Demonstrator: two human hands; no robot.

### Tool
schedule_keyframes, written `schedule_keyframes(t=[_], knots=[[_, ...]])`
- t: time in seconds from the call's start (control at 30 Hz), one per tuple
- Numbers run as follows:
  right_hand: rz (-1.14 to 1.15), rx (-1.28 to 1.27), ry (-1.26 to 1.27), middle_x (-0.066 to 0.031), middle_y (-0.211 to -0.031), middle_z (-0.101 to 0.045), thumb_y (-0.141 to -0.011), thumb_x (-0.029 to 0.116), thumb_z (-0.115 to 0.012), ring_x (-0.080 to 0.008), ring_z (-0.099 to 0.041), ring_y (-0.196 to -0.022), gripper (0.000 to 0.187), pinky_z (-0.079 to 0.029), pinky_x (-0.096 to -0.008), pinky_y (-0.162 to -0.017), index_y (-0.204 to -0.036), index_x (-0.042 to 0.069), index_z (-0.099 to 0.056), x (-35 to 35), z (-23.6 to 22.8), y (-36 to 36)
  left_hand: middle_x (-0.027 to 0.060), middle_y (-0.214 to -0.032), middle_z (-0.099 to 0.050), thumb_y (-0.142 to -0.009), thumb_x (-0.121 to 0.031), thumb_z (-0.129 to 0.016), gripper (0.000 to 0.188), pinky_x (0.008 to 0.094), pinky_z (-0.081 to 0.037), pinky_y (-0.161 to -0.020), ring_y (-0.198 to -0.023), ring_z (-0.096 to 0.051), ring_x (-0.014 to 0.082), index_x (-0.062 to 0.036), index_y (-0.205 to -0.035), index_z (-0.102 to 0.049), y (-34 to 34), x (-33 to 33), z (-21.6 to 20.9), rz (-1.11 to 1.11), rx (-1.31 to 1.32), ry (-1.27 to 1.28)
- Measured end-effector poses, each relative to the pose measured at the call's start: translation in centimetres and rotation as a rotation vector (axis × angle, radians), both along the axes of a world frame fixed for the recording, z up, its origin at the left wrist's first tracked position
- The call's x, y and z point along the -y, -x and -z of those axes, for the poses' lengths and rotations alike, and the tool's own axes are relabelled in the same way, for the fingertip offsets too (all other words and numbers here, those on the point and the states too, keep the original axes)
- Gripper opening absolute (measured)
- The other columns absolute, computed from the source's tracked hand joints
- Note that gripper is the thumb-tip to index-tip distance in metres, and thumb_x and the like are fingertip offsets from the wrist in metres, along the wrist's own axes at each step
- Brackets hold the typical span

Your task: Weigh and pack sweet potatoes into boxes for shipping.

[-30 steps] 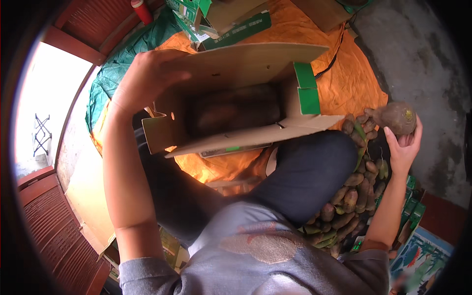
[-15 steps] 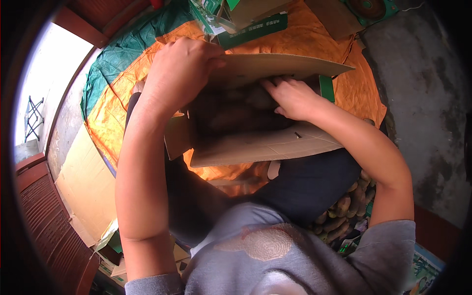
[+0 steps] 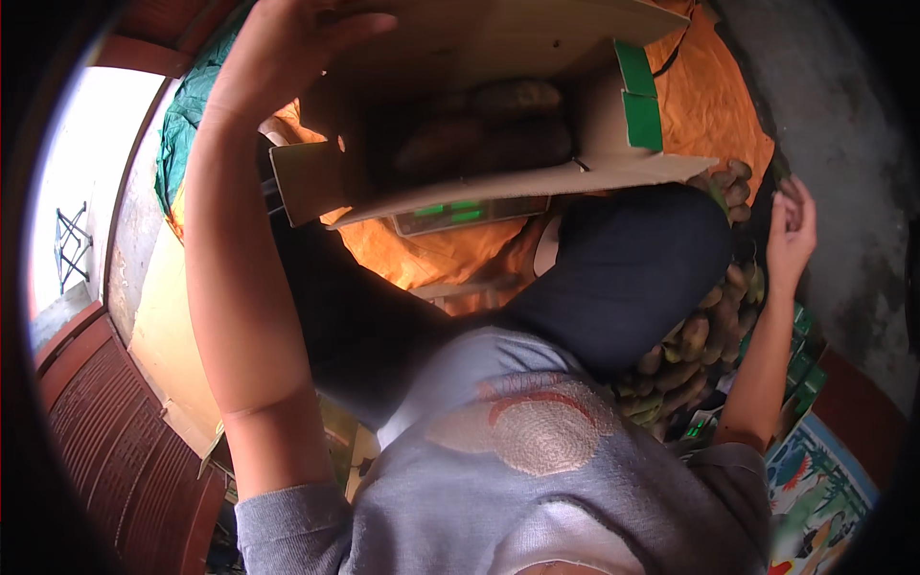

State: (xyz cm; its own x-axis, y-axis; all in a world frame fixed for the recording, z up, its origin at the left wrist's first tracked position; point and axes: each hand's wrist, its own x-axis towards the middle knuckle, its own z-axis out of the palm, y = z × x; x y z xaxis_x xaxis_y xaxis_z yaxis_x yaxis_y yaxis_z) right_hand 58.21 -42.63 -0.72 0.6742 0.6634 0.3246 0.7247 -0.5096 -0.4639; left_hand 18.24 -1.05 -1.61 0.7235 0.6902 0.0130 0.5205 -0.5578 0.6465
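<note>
My left hand [image 3: 292, 43] is at the left end of the raised far flap of a cardboard box [image 3: 517, 182], with a finger across the flap's inner side and the rest partly cut off by the picture's edge. Inside the box lie several long brown root vegetables [image 3: 479, 139], dim in shadow. Out to the right, my right hand [image 3: 793, 230] has its fingers curled around a dark, greenish-brown root vegetable [image 3: 780, 171]. A pile of similar brown roots [image 3: 700, 340] lies beside my right knee, just left of that hand.
Under the box is a scale with a lit green display [image 3: 450, 213]. Orange sheeting [image 3: 714, 86] and green sheeting [image 3: 187, 144] cover the floor. Flattened cardboard [image 3: 168, 355] lies to the left, a printed carton [image 3: 819, 489] at lower right. Grey concrete [image 3: 834, 144] runs along the right.
My right hand has left the box's interior and moved right, beside the pile, onto a root. The left hand and the flap have shifted up and left in view, exposing the scale display.
</note>
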Motion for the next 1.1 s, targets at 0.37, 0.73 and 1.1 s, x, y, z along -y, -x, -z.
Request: schedule_keyframes(t=[0.37, 0.73, 1.1], knots=[[0.409, -0.495, 0.385, -0.0151, -0.106, -0.072, -0.093, 0.005, -0.065, -0.0253, -0.069, -0.095, 0.031, -0.053, -0.0352, -0.086, -0.123, -0.001, -0.064, 29.3, 22.9, 5.2, 0.0114, -0.113, -0.075, -0.101, -0.037, -0.063, 0.034, 0.0390, -0.052, -0.098, -0.113, -0.070, 0.0235, -0.0081, -0.116, -0.075, 4.5, -3.7, 2.5, -0.285, 0.495, 0.084], [0.240, -1.114, 0.161, -0.0147, -0.115, -0.071, -0.095, 0.025, -0.067, -0.0279, -0.068, -0.101, 0.041, -0.053, -0.0393, -0.088, -0.129, 0.003, -0.062, 28.7, 34.5, 16.9, 0.0092, -0.123, -0.072, -0.103, -0.036, -0.061, 0.041, 0.0367, -0.048, -0.106, -0.120, -0.065, 0.0195, -0.0030, -0.125, -0.070, 5.2, -3.8, 4.0, -0.422, 0.616, 0.221], [0.323, -0.883, 0.718, -0.0163, -0.119, -0.071, -0.095, 0.035, -0.066, -0.0330, -0.068, -0.106, 0.045, -0.053, -0.0433, -0.090, -0.130, 0.008, -0.063, 34.5, 34.2, 18.5, 0.0072, -0.139, -0.063, -0.101, -0.030, -0.064, 0.043, 0.0336, -0.045, -0.112, -0.132, -0.056, 0.0180, -0.0063, -0.137, -0.062, 4.0, -2.6, 2.9, -0.568, 0.605, 0.367]])
